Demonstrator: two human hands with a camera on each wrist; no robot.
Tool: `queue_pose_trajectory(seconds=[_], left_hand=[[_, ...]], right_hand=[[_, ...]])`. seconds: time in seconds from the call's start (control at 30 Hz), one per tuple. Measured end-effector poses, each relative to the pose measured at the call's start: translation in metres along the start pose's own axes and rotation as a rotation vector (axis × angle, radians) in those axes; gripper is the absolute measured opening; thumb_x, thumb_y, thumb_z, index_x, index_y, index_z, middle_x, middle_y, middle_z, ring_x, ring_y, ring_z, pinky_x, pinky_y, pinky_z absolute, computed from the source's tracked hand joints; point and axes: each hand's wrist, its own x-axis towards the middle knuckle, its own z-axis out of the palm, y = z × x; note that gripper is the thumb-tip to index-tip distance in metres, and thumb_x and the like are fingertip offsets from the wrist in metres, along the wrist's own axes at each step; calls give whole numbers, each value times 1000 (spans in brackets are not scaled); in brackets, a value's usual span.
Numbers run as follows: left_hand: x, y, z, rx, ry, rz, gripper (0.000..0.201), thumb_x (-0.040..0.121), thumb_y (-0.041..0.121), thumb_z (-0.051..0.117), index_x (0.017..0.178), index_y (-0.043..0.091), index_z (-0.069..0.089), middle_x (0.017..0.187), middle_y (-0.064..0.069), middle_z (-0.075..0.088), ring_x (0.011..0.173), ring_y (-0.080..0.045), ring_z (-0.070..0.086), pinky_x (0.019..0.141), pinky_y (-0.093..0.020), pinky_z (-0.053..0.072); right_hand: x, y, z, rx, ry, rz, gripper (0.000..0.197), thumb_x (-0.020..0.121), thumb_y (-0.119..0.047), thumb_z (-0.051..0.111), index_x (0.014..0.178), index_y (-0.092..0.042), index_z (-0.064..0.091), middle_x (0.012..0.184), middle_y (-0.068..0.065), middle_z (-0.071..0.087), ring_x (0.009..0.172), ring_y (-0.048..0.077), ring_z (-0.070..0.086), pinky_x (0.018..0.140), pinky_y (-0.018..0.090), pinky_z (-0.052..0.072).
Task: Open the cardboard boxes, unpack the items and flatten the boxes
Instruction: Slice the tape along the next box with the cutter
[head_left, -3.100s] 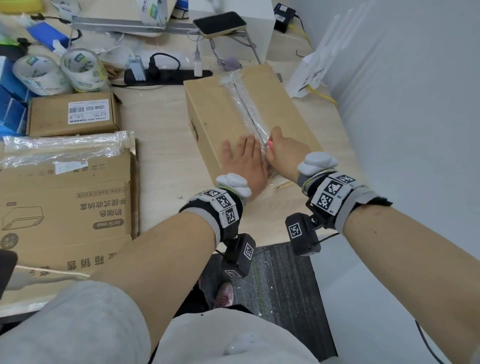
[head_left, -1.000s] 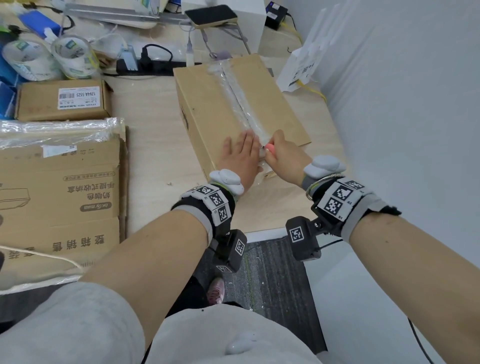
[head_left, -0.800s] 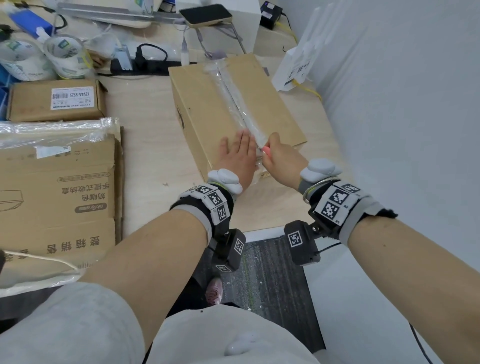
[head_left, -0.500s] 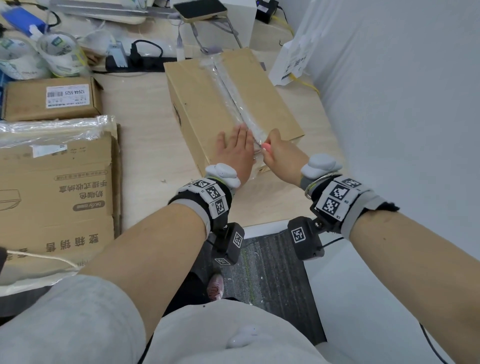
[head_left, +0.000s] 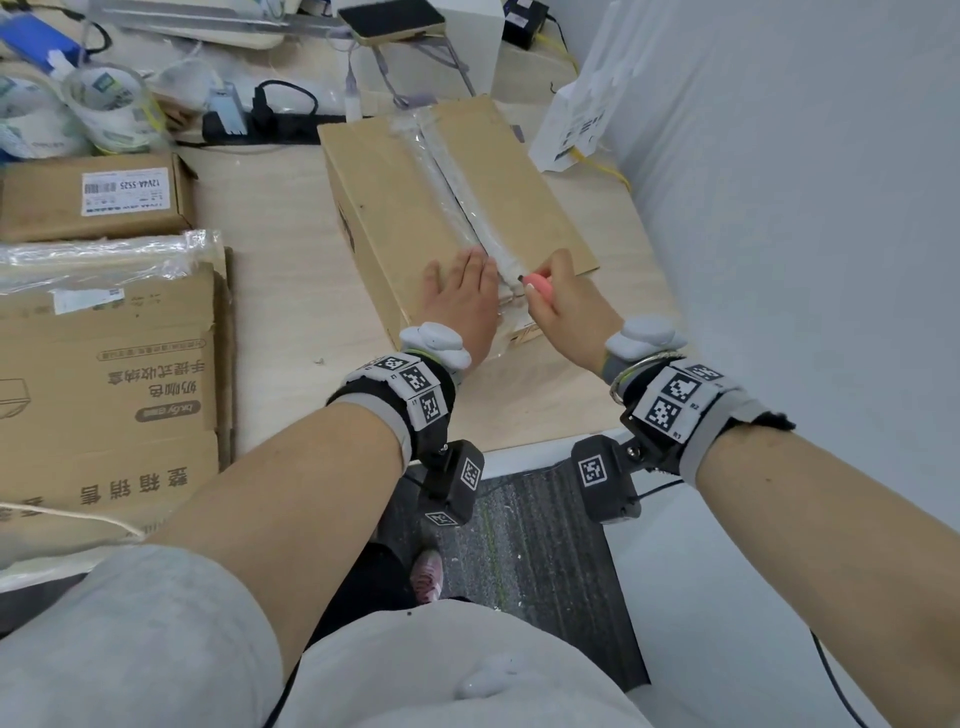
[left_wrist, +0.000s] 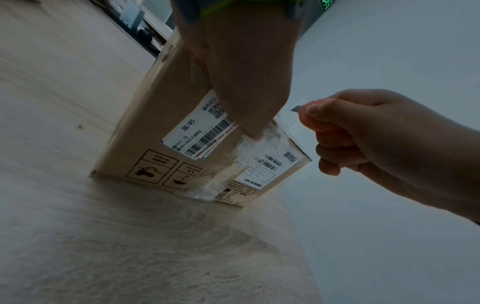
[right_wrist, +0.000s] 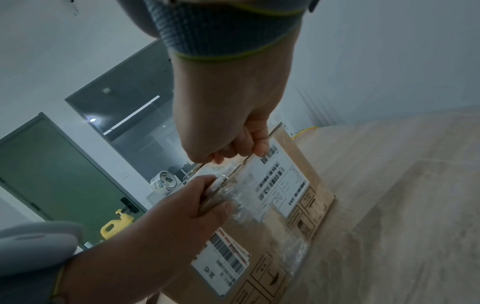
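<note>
A long, rectangular cardboard box of plain brown corrugated board lies on the pale wood-grain table, near its right edge beside a grey wall. A strip of glossy, crinkled clear tape runs down the seam of its top, and its near end carries white barcode labels and printed handling symbols. The left hand lies flat on the top just left of the seam, its grip released and fingers straight. The right hand has its grip clenched round a small pink cutter, whose short metal blade points at the near end of the tape. To the left lie a small labelled carton and a large printed carton topped with wrinkled plastic film; behind them stand tape rolls and a black power strip.
</note>
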Motion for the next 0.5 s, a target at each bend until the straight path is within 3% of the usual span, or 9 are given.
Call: queue_pose_trajectory(seconds=[0.23, 0.5], left_hand=[[1, -2, 1, -68, 31, -6, 64, 100, 31, 40, 152, 9, 10, 161, -6, 8, 148, -20, 5, 117, -45, 4], [4, -2, 5, -56, 42, -3, 62, 100, 29, 39, 152, 10, 11, 160, -7, 10, 148, -21, 7, 117, -46, 5]], right_hand=[[22, -9, 8, -87, -71, 9, 24, 100, -18, 40, 113, 2, 40, 88, 23, 63, 78, 37, 60, 65, 40, 41], [28, -10, 12, -192, -119, 92, 25, 101, -17, 36, 115, 3, 38, 87, 23, 60, 79, 39, 59, 63, 38, 37]])
